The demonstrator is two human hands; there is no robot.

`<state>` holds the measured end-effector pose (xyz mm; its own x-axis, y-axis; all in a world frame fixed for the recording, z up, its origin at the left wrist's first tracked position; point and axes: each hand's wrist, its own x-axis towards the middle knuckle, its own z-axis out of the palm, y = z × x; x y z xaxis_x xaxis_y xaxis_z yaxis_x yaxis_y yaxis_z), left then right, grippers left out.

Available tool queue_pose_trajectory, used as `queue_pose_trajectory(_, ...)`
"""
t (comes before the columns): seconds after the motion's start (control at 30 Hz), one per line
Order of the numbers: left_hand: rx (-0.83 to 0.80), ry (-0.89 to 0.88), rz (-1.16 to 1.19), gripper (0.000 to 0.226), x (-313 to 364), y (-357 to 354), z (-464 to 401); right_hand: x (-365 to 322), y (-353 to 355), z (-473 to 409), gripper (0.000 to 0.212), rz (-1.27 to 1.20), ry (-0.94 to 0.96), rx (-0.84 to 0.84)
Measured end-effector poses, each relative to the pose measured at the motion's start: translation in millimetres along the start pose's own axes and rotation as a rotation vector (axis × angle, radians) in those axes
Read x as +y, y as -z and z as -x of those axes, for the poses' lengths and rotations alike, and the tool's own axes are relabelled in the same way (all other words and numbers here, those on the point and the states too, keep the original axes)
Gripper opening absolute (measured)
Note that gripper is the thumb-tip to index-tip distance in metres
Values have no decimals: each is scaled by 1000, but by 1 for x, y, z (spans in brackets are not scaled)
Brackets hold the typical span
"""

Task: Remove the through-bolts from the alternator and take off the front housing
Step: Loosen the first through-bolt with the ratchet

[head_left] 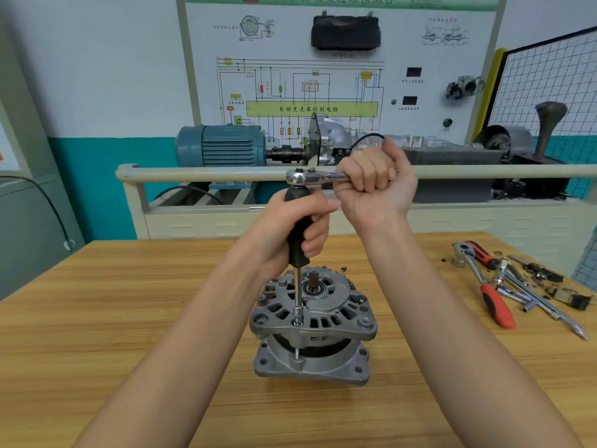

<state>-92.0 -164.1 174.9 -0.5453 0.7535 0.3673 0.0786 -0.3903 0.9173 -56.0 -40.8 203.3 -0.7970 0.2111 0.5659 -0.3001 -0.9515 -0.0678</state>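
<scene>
Left hand (290, 227) wraps the black handle (298, 231) of an upright driver, fingers curled round it, keeping the shaft vertical. Right hand (376, 185) fists the ratchet (305, 177) handle, which sticks out toward 3 o'clock from the driver's top. The socket (297, 313) at the shaft's bottom sits on a through-bolt (297, 352) at about 9 o'clock on the front housing (315, 305); the bolt's shank shows in the gap below. Alternator (313, 328) stands on end, mid table (129, 318), just under the hands. To do this well, likely: press down through the left hand so the socket stays square on the bolt head, swing the ratchet in short flat arcs, and watch that the unclamped body doesn't spin or tip. Another bolt head (365, 321) at 3 o'clock looks still seated. Spare ratchets and sockets (504, 286) lie at 3 o'clock, well apart.
</scene>
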Motion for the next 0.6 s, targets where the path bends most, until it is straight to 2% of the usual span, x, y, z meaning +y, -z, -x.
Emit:
queue_pose_trajectory(0.07,-47,49,27,43,1,-2,-1,0,4,-1,48,-62,11,30)
queue_pose_trajectory(0.17,64,44,-25,54,0,-4,-2,1,0,7,47,57,88,1)
queue_pose_trajectory(0.3,400,-48,-142,53,-6,-14,-7,10,-14,25,51,509,289,-181)
queue_pose_trajectory(0.4,542,-65,-182,43,-10,-19,-12,26,-19,33,45,800,488,-324)
queue_pose_trajectory(0.5,530,-72,-197,42,-12,-18,-12,27,-19,32,47,825,508,-354)
queue_pose_trajectory(0.6,403,-82,-185,42,-9,-9,-8,13,-20,21,54,646,323,-283)
